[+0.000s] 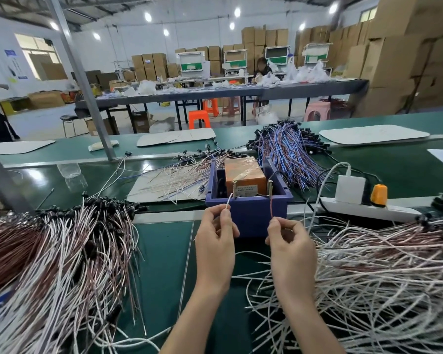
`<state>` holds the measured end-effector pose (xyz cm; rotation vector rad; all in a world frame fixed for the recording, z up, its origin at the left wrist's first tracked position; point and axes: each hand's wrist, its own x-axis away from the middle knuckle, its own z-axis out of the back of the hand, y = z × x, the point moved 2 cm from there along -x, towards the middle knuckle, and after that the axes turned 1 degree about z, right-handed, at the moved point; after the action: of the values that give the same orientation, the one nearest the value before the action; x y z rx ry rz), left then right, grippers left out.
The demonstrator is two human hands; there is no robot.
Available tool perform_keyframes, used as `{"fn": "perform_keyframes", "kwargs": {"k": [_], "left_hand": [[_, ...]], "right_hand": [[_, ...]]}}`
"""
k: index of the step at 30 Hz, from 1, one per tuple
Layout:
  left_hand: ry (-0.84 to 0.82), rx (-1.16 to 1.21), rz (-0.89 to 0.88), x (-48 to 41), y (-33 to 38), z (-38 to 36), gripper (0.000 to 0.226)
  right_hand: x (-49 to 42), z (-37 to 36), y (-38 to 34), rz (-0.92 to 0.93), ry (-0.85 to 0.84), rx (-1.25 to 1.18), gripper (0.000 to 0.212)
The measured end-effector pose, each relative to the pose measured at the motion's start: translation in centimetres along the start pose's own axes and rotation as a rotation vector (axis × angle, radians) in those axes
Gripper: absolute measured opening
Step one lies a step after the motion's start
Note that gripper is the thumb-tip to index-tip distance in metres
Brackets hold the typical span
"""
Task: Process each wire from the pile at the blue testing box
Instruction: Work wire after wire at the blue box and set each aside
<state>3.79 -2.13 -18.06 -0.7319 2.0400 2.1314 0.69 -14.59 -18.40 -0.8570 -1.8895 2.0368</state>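
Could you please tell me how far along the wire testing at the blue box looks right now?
Likely done: the aligned wire bundle at left. In hand: the left hand pinches a white lead at one screw of the blue box; the right hand pinches a reddish lead toward the other. Left: apparently the big tangled pile at right.

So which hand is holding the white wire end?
The left hand, pinching the white end up to the left screw of the blue testing box; the right hand pinches a reddish-brown end instead.
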Motion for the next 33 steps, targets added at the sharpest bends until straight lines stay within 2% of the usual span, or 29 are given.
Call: {"fn": "perform_keyframes", "kwargs": {"k": [17,24,33], "left_hand": [[-0.025,0.006,0.002,0.2,0.3,0.1,0.014],[0.151,0.022,0.013,-0.2,0.4,1.4,0.012],[0.384,0.196,0.288,-0.9,-1.4,4.4,0.013]], "right_hand": [[0.5,0.0,0.0,0.014,-0.005,0.051,0.013],[0.8,0.4,-0.1,0.023,-0.039,0.063,0.015],[-0.7,5.0,-4.2,0.137,0.075,-0.171,0.028]]}}
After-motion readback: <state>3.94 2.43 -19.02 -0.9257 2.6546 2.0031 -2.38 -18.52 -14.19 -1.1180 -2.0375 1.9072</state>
